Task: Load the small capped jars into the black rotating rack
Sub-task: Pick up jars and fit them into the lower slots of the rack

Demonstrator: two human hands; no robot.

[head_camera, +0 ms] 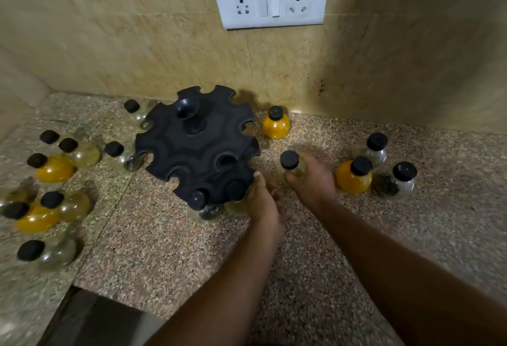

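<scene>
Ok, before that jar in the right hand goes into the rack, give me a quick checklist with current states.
1. Right hand has a firm hold on the jar: ok, fingers wrap its body.
2. Jar cap on: ok, black cap in place.
3. Left hand steadies the black rack: ok, it touches the near rim.
4. Free slot near the jar: ok, open notches show along the right rim.
5. Rack standing level: cannot tell, it looks tilted in this wide-angle view.
6. Jars already loaded are seated: cannot tell, two at the near edge are blurred.
</scene>
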